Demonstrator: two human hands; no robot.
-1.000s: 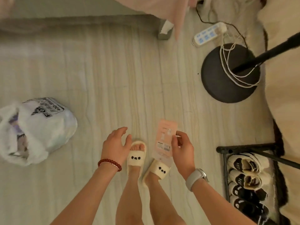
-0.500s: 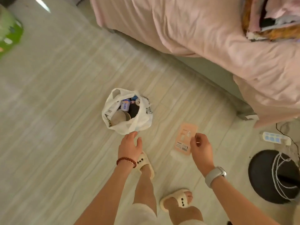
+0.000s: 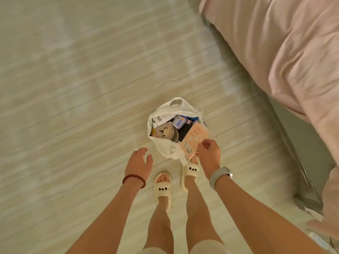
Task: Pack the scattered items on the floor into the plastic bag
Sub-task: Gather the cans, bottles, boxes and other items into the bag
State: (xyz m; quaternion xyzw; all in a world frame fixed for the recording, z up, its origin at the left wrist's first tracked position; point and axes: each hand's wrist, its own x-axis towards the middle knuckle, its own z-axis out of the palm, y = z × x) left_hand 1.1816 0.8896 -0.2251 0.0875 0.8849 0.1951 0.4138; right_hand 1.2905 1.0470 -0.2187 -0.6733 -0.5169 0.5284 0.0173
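A: Plastic bag [image 3: 166, 150], white and open-mouthed, is sitting on the pale wood-look floor [image 3: 73, 107], just ahead of the person's slippered feet, with its handles splayed to either side.

B: And inside?

A: A round tan lid with a drawn face [image 3: 164, 131] is lying toward the bag's left side, a small blue-and-white box [image 3: 178, 121] is showing at the far edge, and something dark lies between them.

B: The hands?

A: The right hand [image 3: 209, 154], wearing a pale watch [image 3: 219, 176], is pinching a peach-coloured flat packet [image 3: 194, 138] between thumb and fingers, holding it over the bag's right rim. The left hand [image 3: 139, 164], with a red bead bracelet [image 3: 134, 179], is hovering empty beside the bag, fingers loosely spread and not touching it.

B: Anything nearby?

A: A pink bedcover [image 3: 284, 52] is hanging down at the right.
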